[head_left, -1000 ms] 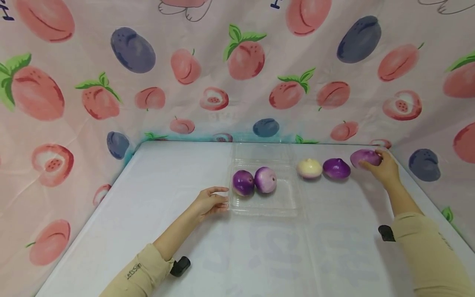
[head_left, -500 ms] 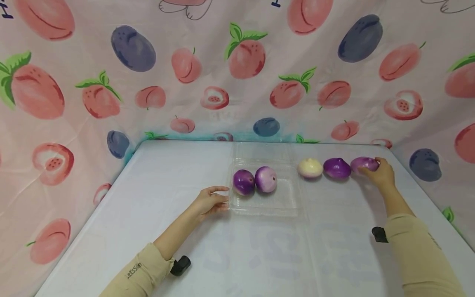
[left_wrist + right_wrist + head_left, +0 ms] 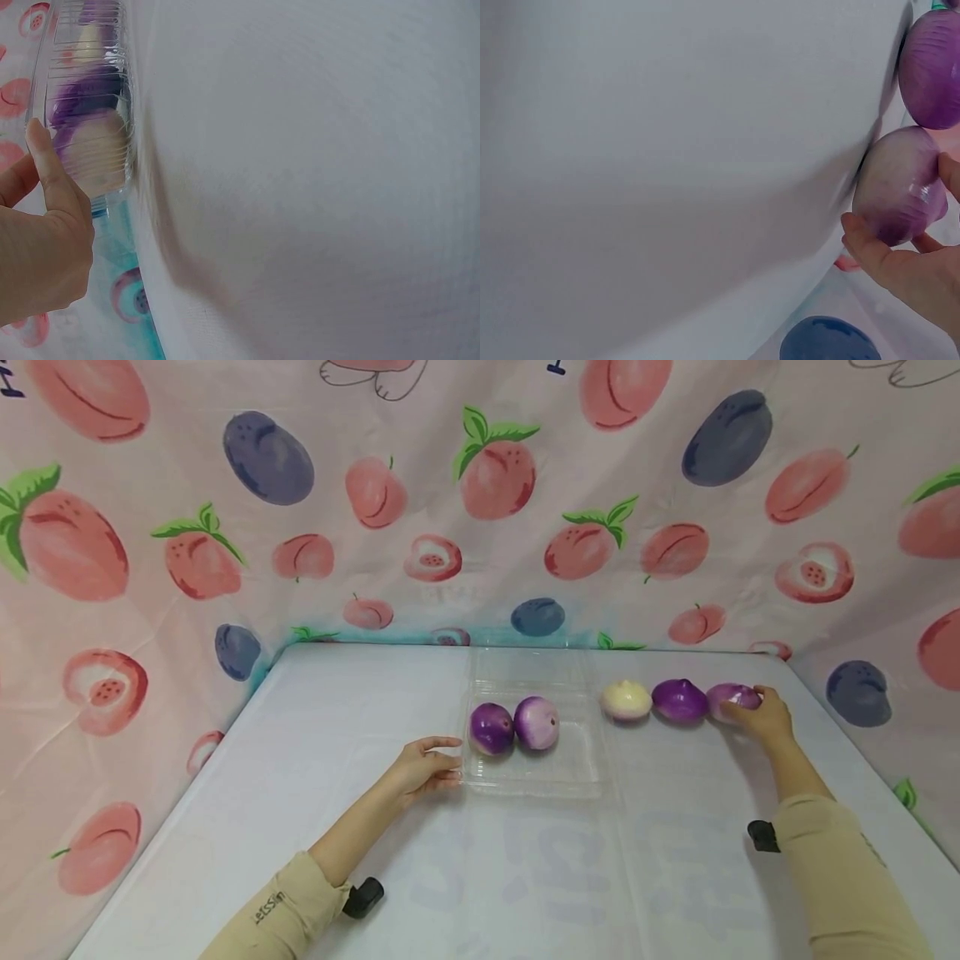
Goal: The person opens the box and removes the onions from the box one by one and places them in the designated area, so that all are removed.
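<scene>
My right hand (image 3: 768, 720) grips a pale purple onion (image 3: 729, 697) at the right end of a row, fingers and thumb around its sides in the right wrist view. Beside it, touching or almost so, lies a dark purple onion (image 3: 680, 702), then a cream-white onion (image 3: 626, 701). In the middle of the table stands a clear plastic box (image 3: 577, 768) holding a dark purple onion (image 3: 491, 730) and a paler one (image 3: 537, 723). With fairly straight fingers, my left hand (image 3: 420, 771) touches the box's left side; in the left wrist view a fingertip (image 3: 36, 133) lies at its rim.
The box's clear lid (image 3: 528, 664) lies open toward the back. A white cloth (image 3: 360, 693) covers the table, up to a fruit-printed curtain (image 3: 420, 485) behind it. Black wrist cameras (image 3: 363, 897) sit at both sleeves.
My right hand has brought the pale purple onion slightly nearer and left, down beside the dark purple onion. The left hand and the box have stayed in place.
</scene>
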`<state>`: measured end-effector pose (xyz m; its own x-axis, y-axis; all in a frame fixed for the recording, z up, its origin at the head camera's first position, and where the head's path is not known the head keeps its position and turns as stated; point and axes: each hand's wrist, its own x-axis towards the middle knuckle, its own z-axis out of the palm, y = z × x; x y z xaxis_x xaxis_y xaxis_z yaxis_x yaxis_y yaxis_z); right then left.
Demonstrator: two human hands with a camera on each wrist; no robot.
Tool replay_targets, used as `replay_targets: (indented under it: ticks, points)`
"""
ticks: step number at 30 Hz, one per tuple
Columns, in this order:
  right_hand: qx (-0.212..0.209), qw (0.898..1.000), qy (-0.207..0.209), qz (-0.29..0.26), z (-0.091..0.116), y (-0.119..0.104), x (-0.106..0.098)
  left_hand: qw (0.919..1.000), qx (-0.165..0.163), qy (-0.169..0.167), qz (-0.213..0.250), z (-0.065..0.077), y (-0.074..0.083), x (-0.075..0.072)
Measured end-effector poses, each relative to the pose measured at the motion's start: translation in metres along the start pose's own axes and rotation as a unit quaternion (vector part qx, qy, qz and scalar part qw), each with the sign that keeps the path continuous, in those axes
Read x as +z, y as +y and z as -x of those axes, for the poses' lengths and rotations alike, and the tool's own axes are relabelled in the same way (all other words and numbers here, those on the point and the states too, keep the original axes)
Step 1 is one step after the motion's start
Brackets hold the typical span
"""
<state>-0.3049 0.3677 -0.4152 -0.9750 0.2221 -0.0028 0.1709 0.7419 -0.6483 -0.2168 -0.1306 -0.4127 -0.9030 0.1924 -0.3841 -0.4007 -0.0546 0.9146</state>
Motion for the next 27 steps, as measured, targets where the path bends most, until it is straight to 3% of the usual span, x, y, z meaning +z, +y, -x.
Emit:
replay_targets:
  ticks: [8, 27]
  points:
    - [0.033, 0.999, -0.013, -0.015, 0.0011, -0.0064, -0.0039, 1.0, 0.003, -0.003, -0.002, 0.0017, -0.0001, 0.0006]
    - [-0.022, 0.999, 0.038, 0.022, 0.0073, -0.0089, -0.0079, 1.0, 0.002, 0.005, -0.008, 0.0, -0.0015, 0.0]
